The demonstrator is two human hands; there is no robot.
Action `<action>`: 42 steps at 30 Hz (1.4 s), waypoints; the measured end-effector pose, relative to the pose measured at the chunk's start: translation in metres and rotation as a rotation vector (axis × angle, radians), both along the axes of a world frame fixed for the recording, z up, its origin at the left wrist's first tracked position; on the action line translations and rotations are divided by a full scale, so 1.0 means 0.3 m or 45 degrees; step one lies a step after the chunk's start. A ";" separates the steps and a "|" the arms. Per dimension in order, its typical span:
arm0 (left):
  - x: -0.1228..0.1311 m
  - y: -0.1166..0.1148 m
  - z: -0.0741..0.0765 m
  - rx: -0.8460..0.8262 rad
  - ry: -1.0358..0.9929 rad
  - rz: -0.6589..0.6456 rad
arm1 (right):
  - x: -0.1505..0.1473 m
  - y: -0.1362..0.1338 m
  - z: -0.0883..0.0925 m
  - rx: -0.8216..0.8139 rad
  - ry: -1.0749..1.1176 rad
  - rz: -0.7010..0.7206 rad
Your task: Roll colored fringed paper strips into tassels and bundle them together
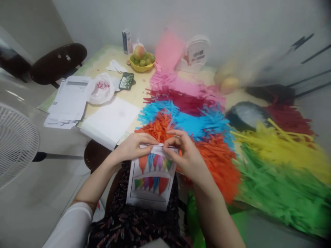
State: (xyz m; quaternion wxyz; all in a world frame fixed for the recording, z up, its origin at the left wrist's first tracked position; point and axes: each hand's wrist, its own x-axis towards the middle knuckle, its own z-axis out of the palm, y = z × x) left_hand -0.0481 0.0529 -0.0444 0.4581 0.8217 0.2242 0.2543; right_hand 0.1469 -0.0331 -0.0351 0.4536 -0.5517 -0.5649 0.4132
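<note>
A white printed sheet with two rows of coloured tassel pictures hangs above my lap. My left hand pinches its top edge at the left, thumb in front. My right hand is at the top right of the sheet, thumb and fingers closed on the edge, the other fingers bent. The top strip between my hands looks folded or doubled, though blur hides the detail. Just beyond my hands lies orange fringed paper, with blue fringed paper behind it.
Pink, yellow and green fringed paper cover the table's right. At the left are printed papers, a plastic bag, a phone and a yellow fruit bowl. A fan stands left.
</note>
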 end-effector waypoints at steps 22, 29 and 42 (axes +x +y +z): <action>0.059 -0.025 0.004 -0.005 0.043 0.060 | 0.045 -0.008 -0.075 0.341 -0.383 -0.151; 0.043 -0.031 0.011 -0.013 0.029 0.097 | 0.053 -0.010 -0.090 0.378 -0.345 -0.115; -0.013 -0.046 0.113 0.258 0.200 0.131 | -0.003 -0.023 -0.040 0.419 -0.312 -0.082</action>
